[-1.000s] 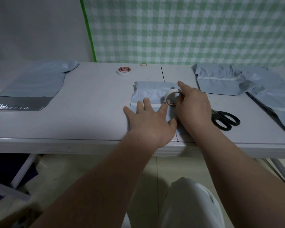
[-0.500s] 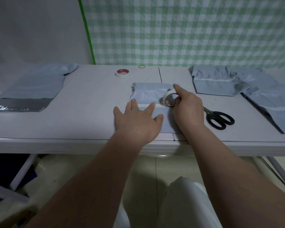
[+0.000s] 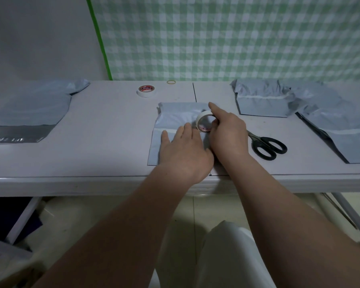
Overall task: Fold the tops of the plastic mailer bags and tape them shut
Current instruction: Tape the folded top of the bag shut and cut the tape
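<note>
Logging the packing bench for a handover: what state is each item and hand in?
Middle mailer: top folded over, flat under the left hand.
Held tape roll: on edge, gripped by the right hand.
Spare tape roll: lying flat, untouched.
Scissors: closed, lying idle.
Right mailers: folded, taped across.

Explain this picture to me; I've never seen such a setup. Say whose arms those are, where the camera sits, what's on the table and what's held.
No machine here: the two arms are a person's, and the one camera is worn on their head, looking forward and down. The left hand lies flat on a grey mailer bag on the white table. The right hand grips a tape roll, on edge, over that bag. Right of it lie black scissors. Farther back are a second tape roll and a rubber band. Folded mailers sit at the right, flat mailers at the left.
</note>
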The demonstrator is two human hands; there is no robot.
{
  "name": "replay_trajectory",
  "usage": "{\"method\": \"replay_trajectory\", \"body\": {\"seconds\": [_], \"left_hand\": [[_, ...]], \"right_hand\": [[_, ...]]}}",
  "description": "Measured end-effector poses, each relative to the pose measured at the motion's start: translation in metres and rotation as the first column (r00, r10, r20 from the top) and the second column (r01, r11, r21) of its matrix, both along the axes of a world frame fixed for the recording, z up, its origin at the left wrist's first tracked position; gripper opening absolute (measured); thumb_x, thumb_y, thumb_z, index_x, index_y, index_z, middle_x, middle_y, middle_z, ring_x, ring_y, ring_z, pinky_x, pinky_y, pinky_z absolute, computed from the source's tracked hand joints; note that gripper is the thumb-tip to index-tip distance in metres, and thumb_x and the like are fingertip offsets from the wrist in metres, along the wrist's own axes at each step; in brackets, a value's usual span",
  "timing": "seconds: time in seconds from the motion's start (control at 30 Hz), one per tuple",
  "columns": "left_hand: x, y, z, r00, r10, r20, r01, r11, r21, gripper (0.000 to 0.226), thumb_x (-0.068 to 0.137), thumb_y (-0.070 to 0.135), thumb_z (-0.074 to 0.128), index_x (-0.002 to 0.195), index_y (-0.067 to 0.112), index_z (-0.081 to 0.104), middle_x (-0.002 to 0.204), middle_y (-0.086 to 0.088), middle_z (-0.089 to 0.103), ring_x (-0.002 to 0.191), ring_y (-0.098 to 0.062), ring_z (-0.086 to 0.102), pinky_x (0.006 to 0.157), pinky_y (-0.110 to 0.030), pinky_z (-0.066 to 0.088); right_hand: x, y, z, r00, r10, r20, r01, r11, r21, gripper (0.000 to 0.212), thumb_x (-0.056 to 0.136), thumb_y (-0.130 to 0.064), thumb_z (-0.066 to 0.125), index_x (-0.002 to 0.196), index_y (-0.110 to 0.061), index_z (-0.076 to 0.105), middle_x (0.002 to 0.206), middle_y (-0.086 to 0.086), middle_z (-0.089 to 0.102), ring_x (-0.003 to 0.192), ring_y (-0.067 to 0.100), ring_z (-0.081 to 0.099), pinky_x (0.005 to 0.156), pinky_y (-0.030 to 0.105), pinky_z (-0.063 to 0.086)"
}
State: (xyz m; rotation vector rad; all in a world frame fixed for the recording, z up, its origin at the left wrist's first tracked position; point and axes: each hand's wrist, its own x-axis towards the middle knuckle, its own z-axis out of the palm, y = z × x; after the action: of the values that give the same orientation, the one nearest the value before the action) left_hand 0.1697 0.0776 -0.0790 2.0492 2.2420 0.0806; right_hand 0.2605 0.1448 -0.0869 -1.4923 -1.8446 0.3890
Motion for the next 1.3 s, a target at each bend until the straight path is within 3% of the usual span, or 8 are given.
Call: {"method": "replay_trajectory", "body": {"seconds": [0.2,0.33,0.57,0.77,0.93,1.1,1.3], "left_hand": [[0.001,-0.002,0.001,1.0,0.019,0.014,-0.018,1.0,-0.016,0.065,0.098,0.045,0.02,0.152,0.012,0.003,0.161,-0.004,-0.004,0.147,-0.017,-0.004,0.117,-0.05,-0.003],[0.001,-0.002,0.001,1.0,0.019,-0.013,-0.019,1.0,-0.015,0.066,0.099,0.047,0.018,0.152,0.012,0.004,0.161,-0.003,-0.004,0.147,-0.017,-0.003,0.116,-0.054,-0.003],[0.002,-0.003,0.003,0.999,0.013,-0.044,-0.013,1.0,-0.008,0.064,0.098,0.045,0.017,0.152,0.012,0.006,0.161,-0.005,-0.002,0.147,-0.02,0.0,0.116,-0.054,-0.004],[0.008,0.002,0.005,0.993,0.025,-0.113,-0.026,1.0,-0.01,0.063,0.096,0.048,0.018,0.152,0.02,0.008,0.159,-0.015,0.002,0.146,-0.032,0.004,0.115,-0.055,-0.005],[0.015,0.003,0.008,0.988,0.044,-0.147,-0.052,0.997,-0.051,0.061,0.096,0.05,0.015,0.152,0.03,0.005,0.158,-0.021,0.0,0.145,-0.038,0.002,0.113,-0.06,-0.008],[0.017,0.003,0.009,0.988,0.064,-0.141,-0.073,0.996,-0.06,0.059,0.096,0.047,0.015,0.152,0.033,0.003,0.158,-0.02,-0.001,0.145,-0.038,0.001,0.111,-0.063,-0.008],[0.014,0.002,0.009,0.993,0.08,-0.083,-0.083,0.996,-0.04,0.053,0.097,0.043,0.013,0.15,0.036,0.013,0.158,-0.017,0.005,0.146,-0.032,0.005,0.111,-0.062,-0.007]], "right_hand": [[0.009,0.001,0.009,0.991,0.034,0.127,-0.036,0.999,0.017,0.058,0.089,-0.002,0.039,0.139,-0.03,0.046,0.109,0.012,0.059,0.107,0.031,0.05,0.085,0.036,0.038],[0.019,0.002,0.015,0.946,-0.027,0.322,0.008,0.998,0.063,0.062,0.089,-0.001,0.037,0.14,-0.036,0.041,0.106,0.01,0.057,0.106,0.031,0.043,0.079,0.034,0.028],[0.03,-0.004,0.022,0.864,-0.097,0.494,0.013,0.985,0.17,0.056,0.088,-0.003,0.041,0.135,-0.033,0.046,0.102,0.008,0.056,0.107,0.03,0.039,0.08,0.037,0.026],[0.025,-0.004,0.017,0.881,-0.128,0.455,0.019,0.971,0.237,0.053,0.089,-0.005,0.043,0.135,-0.031,0.05,0.101,0.009,0.059,0.105,0.031,0.041,0.078,0.036,0.021],[0.025,-0.004,0.013,0.9,-0.131,0.415,0.053,0.979,0.195,0.054,0.091,-0.007,0.04,0.139,-0.032,0.043,0.102,0.005,0.063,0.109,0.029,0.041,0.084,0.037,0.025],[0.021,-0.006,0.009,0.936,-0.125,0.328,0.076,0.984,0.158,0.052,0.092,-0.009,0.038,0.137,-0.035,0.046,0.103,0.005,0.064,0.112,0.029,0.041,0.086,0.038,0.027],[0.015,-0.011,0.013,0.888,-0.183,0.422,0.117,0.977,0.178,0.048,0.089,-0.009,0.042,0.13,-0.034,0.049,0.103,0.005,0.061,0.109,0.029,0.041,0.081,0.036,0.026]]}}
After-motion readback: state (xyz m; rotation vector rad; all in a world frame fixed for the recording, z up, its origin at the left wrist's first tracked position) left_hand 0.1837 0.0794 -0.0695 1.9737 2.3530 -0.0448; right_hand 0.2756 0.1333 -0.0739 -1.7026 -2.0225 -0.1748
